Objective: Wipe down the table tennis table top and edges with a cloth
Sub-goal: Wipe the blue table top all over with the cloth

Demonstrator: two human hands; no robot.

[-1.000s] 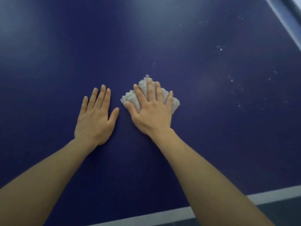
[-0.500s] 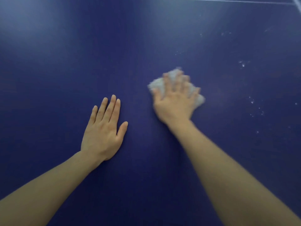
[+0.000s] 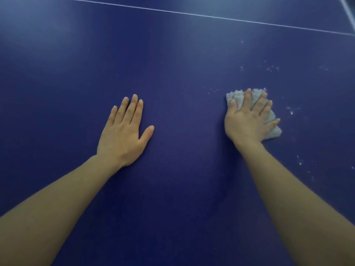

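Two hands on the table tennis table [image 3: 172, 64]: left hand [image 3: 123, 135] flat, likely bracing; right hand [image 3: 247, 123] spread, pressing grey cloth [image 3: 273, 129] toward white specks [image 3: 292, 112] nearer the right edge.

The left hand [image 3: 123, 135] lies flat on the table [image 3: 182, 189], left of centre. Well apart, right of centre, the right hand [image 3: 247, 121] presses on the cloth [image 3: 273, 129]. A line [image 3: 192, 14] crosses the frame's top.
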